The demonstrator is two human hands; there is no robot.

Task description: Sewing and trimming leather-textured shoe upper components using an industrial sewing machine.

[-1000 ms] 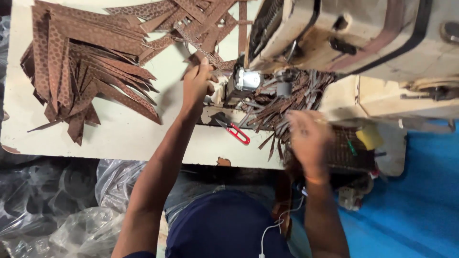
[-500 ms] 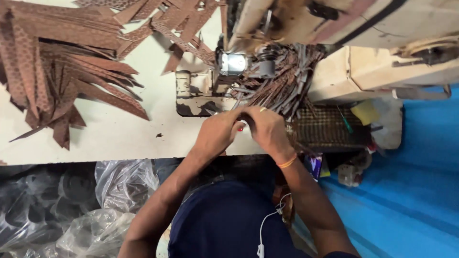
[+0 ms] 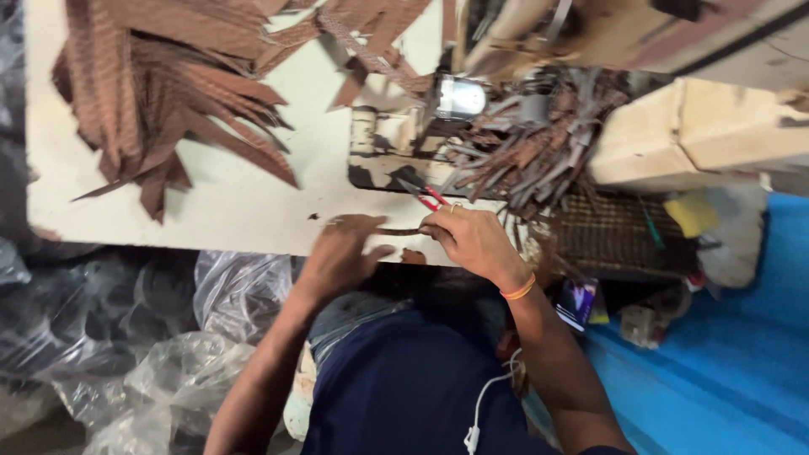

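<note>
At the near edge of the cream worktable (image 3: 253, 211), the right hand (image 3: 472, 244) holds small red-handled thread snips (image 3: 425, 195), fingers curled around the handles, the blades pointing toward ten o'clock. A thin brown strip (image 3: 398, 231) runs between the two hands, its right end pinched under the right hand's fingers. The left hand (image 3: 345, 253) lies at nine o'clock from the right, fingers loosely spread and half open, fingertips touching the left end of that strip at the table edge. An orange band (image 3: 520, 291) circles the right wrist. At twelve o'clock from the hands stands the sewing machine (image 3: 590, 50), with its small lit lamp (image 3: 460, 97) and a tangle of cut brown strips (image 3: 531, 152) heaped just beside the needle area. A large fan of brown patterned strips (image 3: 168, 93) covers the table at ten o'clock. Clear plastic bags (image 3: 168, 354) lie below the table at eight o'clock
</note>
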